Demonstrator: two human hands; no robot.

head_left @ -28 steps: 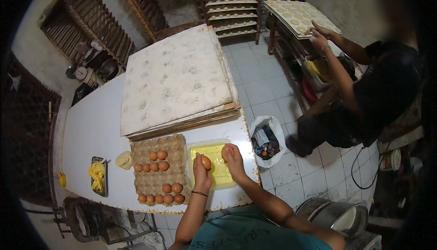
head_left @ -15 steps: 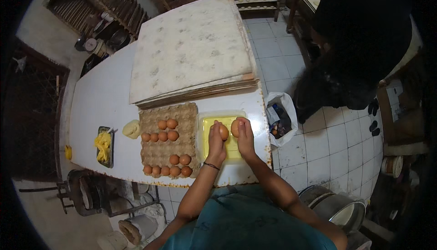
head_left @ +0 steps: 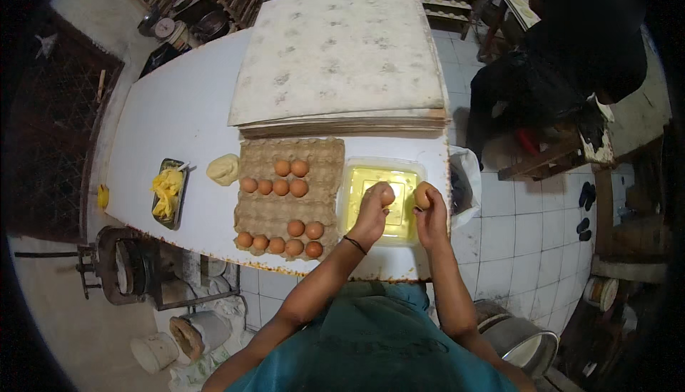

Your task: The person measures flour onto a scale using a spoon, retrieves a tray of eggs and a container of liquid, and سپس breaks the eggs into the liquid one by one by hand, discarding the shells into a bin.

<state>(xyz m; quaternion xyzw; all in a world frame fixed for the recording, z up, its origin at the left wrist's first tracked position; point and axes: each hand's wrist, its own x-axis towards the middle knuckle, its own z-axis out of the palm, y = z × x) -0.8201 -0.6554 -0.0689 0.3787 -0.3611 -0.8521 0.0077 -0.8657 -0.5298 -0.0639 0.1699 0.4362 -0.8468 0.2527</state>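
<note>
Eggs [head_left: 423, 196] are in both hands, up over the tub near the front of the tabletop [head_left: 207, 85]. The left hand [head_left: 369, 215] has its grip curled tight round 1, and the right hand [head_left: 431, 221] has its grip curled tight round another. I can't tell if these 2 are whole or just bits of shell.

A moment ago the hands are close together over the tub [head_left: 378, 163]. Now the gap is wider. The left egg is over the middle of the yellow liquid [head_left: 367, 180], and the right egg is out by the tub's right edge. So each egg is now held on its own, not touching the other.

Just to the left sits the egg carton [head_left: 285, 208] with 13 brown eggs [head_left: 282, 168], 6 at the back and 7 at the front. It has the same 13 as before, so no new egg leaves it.

Past the carton are a pale lump [head_left: 223, 169] and a small dark tray [head_left: 180, 196] with soft yellow stuff [head_left: 167, 189] in it. Behind them is a big pile of floury boards [head_left: 342, 57]. A white bag [head_left: 472, 186] is off to the right.

Farther off, another person [head_left: 564, 82] in dark clothes no longer has hands on the far tray [head_left: 517, 4].
</note>
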